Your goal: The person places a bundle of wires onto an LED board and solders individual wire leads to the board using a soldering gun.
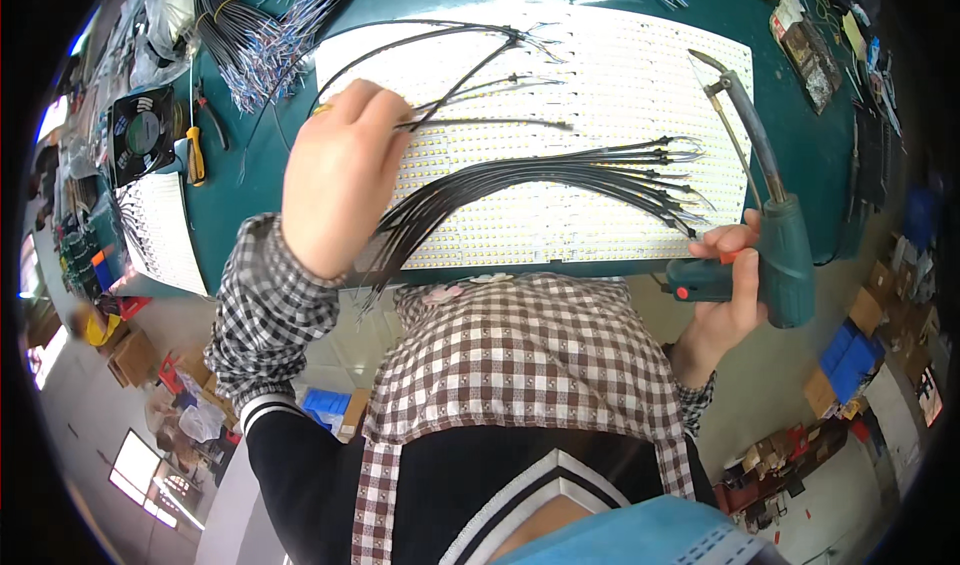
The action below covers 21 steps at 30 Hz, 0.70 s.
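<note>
On the table lies a white LED board panel (650, 85), covered in rows of small yellow chips. My left hand (345, 175) is closed above its left part, pinching black cables (490, 122) whose thin coloured wire ends reach toward the panel's middle. Just below, a curved bundle of black cables (540, 168) rests on the panel, bare ends pointing right. My right hand (735, 300) grips a green soldering gun (788, 265) at the panel's right edge. The gun's metal tube and tip point up and leftward over the panel, with the tip apart from the cables.
Thick bundles of wires (240, 50) fill the green table's (235, 180) far left. Nearby are a black fan (143, 135), a yellow-handled screwdriver (195, 160) and pliers (212, 115). A crumpled packet (806, 53) sits far right. Boxes stand on the floor at both sides.
</note>
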Motion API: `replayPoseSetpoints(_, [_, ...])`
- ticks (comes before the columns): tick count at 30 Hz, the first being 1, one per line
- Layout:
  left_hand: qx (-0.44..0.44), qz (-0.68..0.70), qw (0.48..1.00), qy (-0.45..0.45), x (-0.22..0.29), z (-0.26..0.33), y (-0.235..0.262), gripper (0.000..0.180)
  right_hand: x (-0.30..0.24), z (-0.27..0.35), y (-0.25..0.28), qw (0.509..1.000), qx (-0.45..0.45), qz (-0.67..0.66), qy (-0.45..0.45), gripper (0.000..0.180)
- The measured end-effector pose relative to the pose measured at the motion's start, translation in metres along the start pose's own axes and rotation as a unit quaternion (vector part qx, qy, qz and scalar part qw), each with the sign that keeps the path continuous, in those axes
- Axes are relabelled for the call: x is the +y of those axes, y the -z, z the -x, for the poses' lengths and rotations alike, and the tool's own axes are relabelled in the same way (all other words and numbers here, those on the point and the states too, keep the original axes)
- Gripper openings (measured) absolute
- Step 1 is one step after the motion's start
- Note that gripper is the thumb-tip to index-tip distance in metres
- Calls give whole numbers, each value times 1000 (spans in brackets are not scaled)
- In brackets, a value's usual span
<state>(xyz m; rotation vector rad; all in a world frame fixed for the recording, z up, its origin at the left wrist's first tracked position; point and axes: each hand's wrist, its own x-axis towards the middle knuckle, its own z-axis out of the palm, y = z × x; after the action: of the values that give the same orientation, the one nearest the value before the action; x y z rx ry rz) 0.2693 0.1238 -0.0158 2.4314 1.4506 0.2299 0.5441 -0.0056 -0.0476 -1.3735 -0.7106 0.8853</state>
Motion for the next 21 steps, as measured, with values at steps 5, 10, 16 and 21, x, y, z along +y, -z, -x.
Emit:
replayPoseSetpoints(5, [-5, 118, 978, -174, 26, -29, -45, 18, 3, 2, -3, 1000, -22, -12, -4, 39])
replayPoseSetpoints(10, [5, 117, 977, -177, 31, -56, -71, 15, 2, 6, 1, 1000, 18, -5, -6, 39])
replayPoseSetpoints(16, [36, 150, 977, -149, 34, -44, -54, 11, 2, 5, -3, 1000, 20, 2, -8, 38])
replayPoseSetpoints(21, [31, 152, 987, -32, 21, -31, -62, 10, 7, 9, 3, 1000, -4, -1, -22, 35])
